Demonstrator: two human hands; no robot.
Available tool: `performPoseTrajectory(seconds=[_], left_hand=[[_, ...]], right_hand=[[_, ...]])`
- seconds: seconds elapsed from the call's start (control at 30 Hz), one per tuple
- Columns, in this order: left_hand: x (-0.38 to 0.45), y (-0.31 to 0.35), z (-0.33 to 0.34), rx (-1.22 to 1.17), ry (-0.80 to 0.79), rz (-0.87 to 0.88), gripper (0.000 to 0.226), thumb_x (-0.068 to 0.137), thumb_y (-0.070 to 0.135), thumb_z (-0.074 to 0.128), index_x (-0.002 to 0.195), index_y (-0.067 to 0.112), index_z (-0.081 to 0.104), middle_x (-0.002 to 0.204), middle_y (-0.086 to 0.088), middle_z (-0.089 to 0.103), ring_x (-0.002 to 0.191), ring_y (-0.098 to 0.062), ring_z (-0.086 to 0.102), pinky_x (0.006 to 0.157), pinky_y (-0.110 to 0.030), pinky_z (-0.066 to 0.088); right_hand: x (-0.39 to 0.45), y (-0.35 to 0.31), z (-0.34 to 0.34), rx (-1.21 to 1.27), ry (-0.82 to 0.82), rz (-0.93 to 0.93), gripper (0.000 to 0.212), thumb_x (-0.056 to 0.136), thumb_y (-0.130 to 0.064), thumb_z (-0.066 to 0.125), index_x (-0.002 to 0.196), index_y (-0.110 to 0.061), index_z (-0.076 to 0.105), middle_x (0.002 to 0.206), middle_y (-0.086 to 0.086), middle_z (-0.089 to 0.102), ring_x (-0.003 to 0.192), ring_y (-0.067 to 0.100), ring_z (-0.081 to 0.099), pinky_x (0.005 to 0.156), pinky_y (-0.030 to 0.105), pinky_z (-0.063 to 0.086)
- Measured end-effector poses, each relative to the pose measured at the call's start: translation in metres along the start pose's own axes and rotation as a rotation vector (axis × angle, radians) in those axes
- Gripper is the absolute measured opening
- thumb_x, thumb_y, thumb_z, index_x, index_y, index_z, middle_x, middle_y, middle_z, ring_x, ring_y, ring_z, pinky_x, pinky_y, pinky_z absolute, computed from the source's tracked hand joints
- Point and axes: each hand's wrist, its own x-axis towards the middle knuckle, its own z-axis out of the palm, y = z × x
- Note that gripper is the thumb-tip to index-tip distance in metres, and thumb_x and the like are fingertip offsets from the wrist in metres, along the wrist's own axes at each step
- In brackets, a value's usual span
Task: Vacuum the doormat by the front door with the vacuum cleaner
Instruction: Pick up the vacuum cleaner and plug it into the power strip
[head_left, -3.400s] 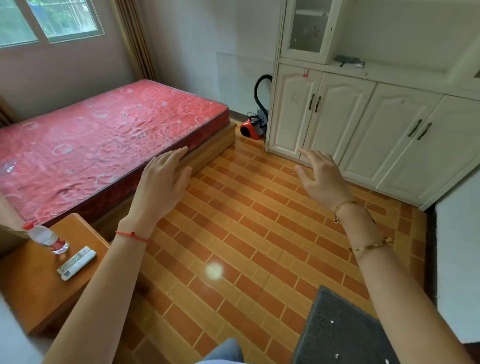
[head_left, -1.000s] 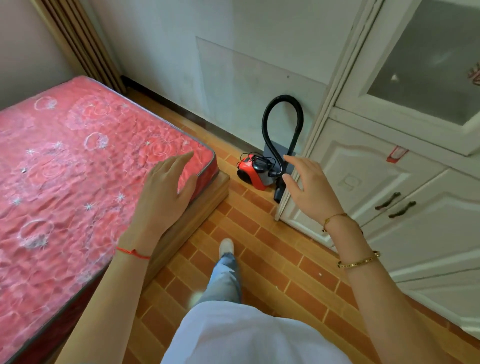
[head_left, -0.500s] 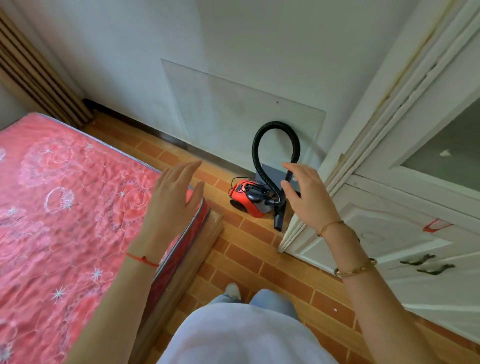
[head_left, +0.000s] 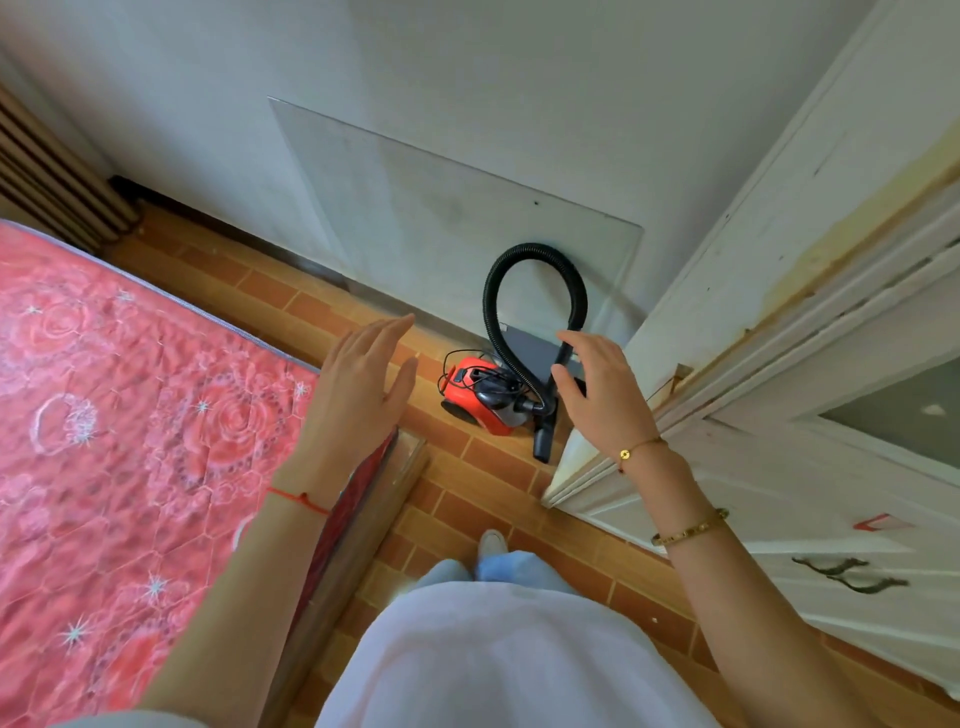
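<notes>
While both arms reach forward, the red vacuum cleaner (head_left: 480, 396) sits on the brick-patterned floor (head_left: 483, 499) against the wall, between the left hand (head_left: 358, 395) and right hand (head_left: 605, 395). Both hands are spread and hold nothing. The right hand hovers beside the looped black hose (head_left: 535, 254). A red mattress (head_left: 130, 441) lies left, a white cabinet (head_left: 805, 467) right.

Both arms are showing bare, without sleeves. The left hand (head_left: 358, 395), centre-left, is wearing a thin red string bracelet (head_left: 298, 500). The right hand (head_left: 602, 395) is wearing a fine gold chain (head_left: 636, 449) and, lower right, a gold bangle (head_left: 691, 530). A white top (head_left: 509, 660), blue jeans (head_left: 511, 566) and a pale shoe (head_left: 492, 543) are showing bottom centre.
</notes>
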Motion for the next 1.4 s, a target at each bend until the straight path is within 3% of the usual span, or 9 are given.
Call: performPoseTrajectory(seconds=[0.43, 0.63, 0.9, 1.2, 1.4], left_hand=[[0.060, -0.035, 0.055, 0.011, -0.107, -0.039, 0.043, 0.094, 0.018, 0.053, 0.137, 0.011, 0.049, 0.131, -0.008, 0.057, 0.114, -0.028, 0.055, 0.105, -0.049, 0.039], [0.088, -0.075, 0.109, 0.020, -0.207, -0.046, 0.046, 0.094, 0.019, 0.053, 0.139, 0.013, 0.046, 0.134, -0.008, 0.055, 0.125, -0.027, 0.049, 0.108, -0.049, 0.036], [0.120, -0.145, 0.243, 0.057, -0.399, -0.021, 0.055, 0.089, 0.021, 0.058, 0.141, 0.013, 0.043, 0.137, -0.008, 0.051, 0.129, -0.027, 0.045, 0.106, -0.041, 0.033], [0.134, -0.225, 0.429, 0.131, -0.498, 0.081, 0.065, 0.088, 0.025, 0.061, 0.146, 0.012, 0.035, 0.145, -0.008, 0.043, 0.135, -0.027, 0.037, 0.115, -0.045, 0.026], [0.154, -0.274, 0.528, 0.231, -0.553, 0.182, 0.078, 0.081, 0.029, 0.070, 0.147, 0.011, 0.031, 0.148, -0.008, 0.037, 0.139, -0.027, 0.030, 0.117, -0.047, 0.019]], right_hand=[[0.062, 0.034, 0.040, -0.023, -0.004, 0.113, 0.042, 0.097, -0.026, 0.047, 0.137, -0.012, 0.042, 0.138, 0.006, 0.046, 0.132, 0.021, 0.036, 0.108, 0.038, 0.038], [0.091, 0.063, 0.086, 0.072, -0.017, 0.314, 0.060, 0.091, -0.025, 0.060, 0.142, -0.009, 0.033, 0.143, 0.009, 0.038, 0.135, 0.024, 0.031, 0.112, 0.039, 0.034], [0.126, 0.160, 0.199, 0.144, 0.022, 0.594, 0.084, 0.080, -0.027, 0.074, 0.145, -0.008, 0.025, 0.147, 0.011, 0.031, 0.138, 0.027, 0.026, 0.114, 0.040, 0.028], [0.157, 0.281, 0.333, 0.118, 0.033, 0.601, 0.106, 0.070, -0.035, 0.082, 0.148, -0.008, 0.016, 0.151, 0.013, 0.024, 0.141, 0.028, 0.020, 0.116, 0.041, 0.023], [0.177, 0.351, 0.410, 0.121, 0.029, 0.658, 0.132, 0.062, -0.044, 0.085, 0.150, -0.005, -0.005, 0.158, 0.015, 0.003, 0.147, 0.029, 0.004, 0.120, 0.045, 0.012]])
